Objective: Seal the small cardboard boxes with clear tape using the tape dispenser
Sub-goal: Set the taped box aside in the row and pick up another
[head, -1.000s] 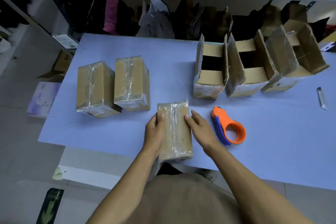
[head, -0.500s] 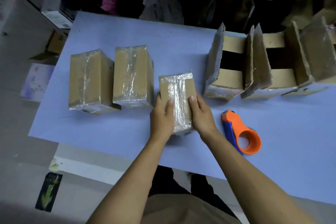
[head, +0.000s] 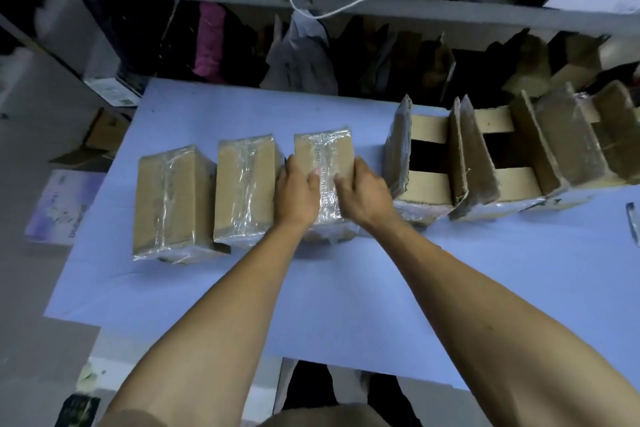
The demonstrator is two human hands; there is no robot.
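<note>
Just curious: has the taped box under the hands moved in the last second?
Yes. The box slid away from the table's near edge, into line beside the two sealed boxes.

A pale lilac sheet-covered table [head: 346, 305] carries three closed brown cardboard boxes wrapped in clear tape, standing side by side: the left sealed box [head: 169, 204], the middle sealed box [head: 244, 191] and the right sealed box [head: 323, 152]. The left hand [head: 298, 192] and the right hand [head: 362, 194] rest on top of the right sealed box, fingers laid over its taped seam. Just right of it stands an open brown cardboard box [head: 424, 166] with raised flaps, then two more open boxes [head: 498, 163] beside it. A cluttered grey metal shelf [head: 381, 10] runs behind the table.
</note>
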